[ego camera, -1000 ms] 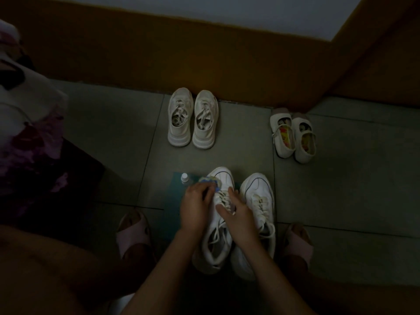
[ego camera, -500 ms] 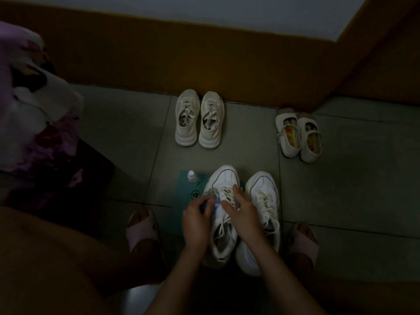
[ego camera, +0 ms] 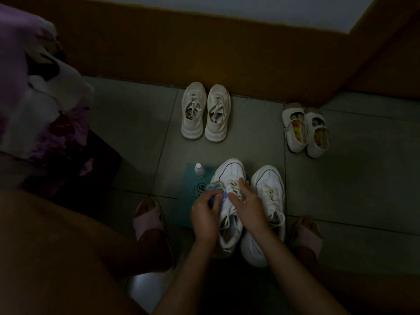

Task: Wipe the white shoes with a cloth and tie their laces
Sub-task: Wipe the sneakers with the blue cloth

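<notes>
On the tiled floor (ego camera: 341, 178) between the person's feet stands a pair of white shoes, toes pointing away toward the wall. The white shoe (ego camera: 229, 171) under the hands sits partly on a teal mat (ego camera: 193, 185), and the second white shoe (ego camera: 270, 185) stands just beside it on the right, touching it along the side, with its laces loose. The left hand (ego camera: 204, 214) is curled around a blue and white cloth (ego camera: 216, 188), bunched in the fingers and pressed against the left side of the white shoe near the start of the laces. The right hand (ego camera: 247, 205) grips the same shoe across its laces, with the thumb on the tongue side and the fingers spread over the far side. A small bottle (ego camera: 198, 169) with a white cap stands upright on the far corner of the mat, just beside the toe of the shoe. Each foot wears a pink slipper, one (ego camera: 147, 221) left of the mat and one (ego camera: 309, 233) right of the shoes. Farther off, near the brown base of the wall, a pair of pale sneakers (ego camera: 205, 112) sits side by side, and well to the right is a pair of white strap shoes (ego camera: 304, 130) with bright patterned insoles. A flowered bedspread (ego camera: 34, 98) hangs at the left edge. The light is dim.
</notes>
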`<move>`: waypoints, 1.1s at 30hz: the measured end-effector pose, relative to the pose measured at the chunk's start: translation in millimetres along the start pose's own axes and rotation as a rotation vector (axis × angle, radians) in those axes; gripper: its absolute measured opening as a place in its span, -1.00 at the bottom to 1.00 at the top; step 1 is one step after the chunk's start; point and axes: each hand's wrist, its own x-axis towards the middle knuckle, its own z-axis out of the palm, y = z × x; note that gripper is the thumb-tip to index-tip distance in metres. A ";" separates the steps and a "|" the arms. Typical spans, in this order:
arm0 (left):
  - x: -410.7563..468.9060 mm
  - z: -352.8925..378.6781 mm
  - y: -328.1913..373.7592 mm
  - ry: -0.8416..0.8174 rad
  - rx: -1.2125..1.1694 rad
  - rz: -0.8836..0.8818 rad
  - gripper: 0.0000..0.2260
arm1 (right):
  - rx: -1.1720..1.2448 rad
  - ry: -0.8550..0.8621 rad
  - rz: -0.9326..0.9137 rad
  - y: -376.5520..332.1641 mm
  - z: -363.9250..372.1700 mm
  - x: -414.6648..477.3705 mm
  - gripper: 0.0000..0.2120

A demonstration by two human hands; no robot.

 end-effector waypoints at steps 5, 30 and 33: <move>-13.3 -12.2 -13.0 -0.059 -0.040 -0.058 -0.94 | -0.029 -0.026 0.015 -0.6 -0.3 2.6 -0.44; -83.4 -44.6 -19.8 -0.101 -0.222 -0.315 -0.87 | -0.291 0.000 0.015 0.4 10.9 9.5 -0.46; -93.2 -40.6 -18.2 -0.038 -0.262 -0.335 -0.90 | -0.318 0.005 0.029 -0.3 13.5 10.3 -0.46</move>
